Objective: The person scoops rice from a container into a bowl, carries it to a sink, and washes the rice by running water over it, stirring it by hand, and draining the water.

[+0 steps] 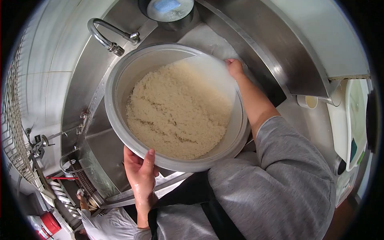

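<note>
Here, the left hand (140,174) has its thumb hooked over the near rim of a big metal bowl (120,80), gripping it. The right hand (234,67) clasps the far rim. The bowl, tilted above the steel sink (96,140), holds wet rice (176,112), with the faucet (108,38) just beyond.

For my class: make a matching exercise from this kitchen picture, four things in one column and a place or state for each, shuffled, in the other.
Things:
1. rice
2. left hand
3. right hand
4. tap

Places:
A. on the bowl's far rim
B. inside the bowl
C. above the sink, beyond the bowl
D. on the bowl's near rim

Pairs: 1-B, 2-D, 3-A, 4-C
</note>
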Available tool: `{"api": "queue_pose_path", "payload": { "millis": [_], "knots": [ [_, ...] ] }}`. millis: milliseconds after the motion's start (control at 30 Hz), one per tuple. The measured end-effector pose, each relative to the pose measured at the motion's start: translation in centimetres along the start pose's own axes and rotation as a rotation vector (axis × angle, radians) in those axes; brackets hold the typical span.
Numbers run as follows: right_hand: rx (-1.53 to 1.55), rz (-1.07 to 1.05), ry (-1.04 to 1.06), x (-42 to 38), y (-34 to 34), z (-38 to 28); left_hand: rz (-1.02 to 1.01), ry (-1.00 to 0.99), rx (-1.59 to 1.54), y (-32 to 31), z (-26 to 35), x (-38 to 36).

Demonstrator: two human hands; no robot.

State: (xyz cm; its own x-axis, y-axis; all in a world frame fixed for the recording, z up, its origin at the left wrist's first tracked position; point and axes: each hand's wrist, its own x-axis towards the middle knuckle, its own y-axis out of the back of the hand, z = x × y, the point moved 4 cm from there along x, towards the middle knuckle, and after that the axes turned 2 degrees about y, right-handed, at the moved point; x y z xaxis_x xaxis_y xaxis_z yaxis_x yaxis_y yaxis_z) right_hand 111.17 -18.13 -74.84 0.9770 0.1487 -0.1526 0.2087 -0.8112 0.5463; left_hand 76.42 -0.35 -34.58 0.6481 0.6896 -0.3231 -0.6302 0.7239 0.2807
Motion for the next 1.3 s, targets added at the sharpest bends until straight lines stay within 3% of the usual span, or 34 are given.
{"api": "queue_pose_path", "payload": {
  "millis": [333,533,600,700,800,900,1033,1233,1300],
  "knots": [
    [-0.028,-0.012,0.067,-0.4,-1.4,0.2,-0.026,0.005,0.037,-0.7,1.1,0.0],
    [0.023,-0.004,0.003,-1.2,-0.5,-0.5,-0.069,0.005,-0.010,-1.0,1.2,0.3],
    [0.633,-0.032,-0.315,-0.8,-1.6,1.7,-0.074,0.003,-0.032,-1.1,1.4,0.5],
    [0.889,-0.007,-0.367,-1.2,-1.8,2.6,-0.105,-0.002,-0.043,-1.3,1.4,0.6],
    [0.855,-0.090,-0.400,-1.1,-2.1,3.0,-0.091,-0.012,-0.042,-1.5,1.7,0.6],
    [0.732,-0.007,-0.439,-1.1,-1.9,3.6,-0.099,-0.018,-0.037,-1.5,1.7,0.7],
    [0.789,-0.043,-0.426,-0.7,-2.5,4.3,-0.115,-0.018,-0.033,-1.5,1.7,0.7],
    [0.675,-0.057,-0.326,-0.3,-2.9,4.7,-0.133,-0.021,-0.016,-1.5,1.8,0.9],
    [0.509,-0.052,-0.270,-0.2,-2.8,4.3,-0.137,-0.023,-0.012,-1.6,1.9,0.9]
  ]
}}
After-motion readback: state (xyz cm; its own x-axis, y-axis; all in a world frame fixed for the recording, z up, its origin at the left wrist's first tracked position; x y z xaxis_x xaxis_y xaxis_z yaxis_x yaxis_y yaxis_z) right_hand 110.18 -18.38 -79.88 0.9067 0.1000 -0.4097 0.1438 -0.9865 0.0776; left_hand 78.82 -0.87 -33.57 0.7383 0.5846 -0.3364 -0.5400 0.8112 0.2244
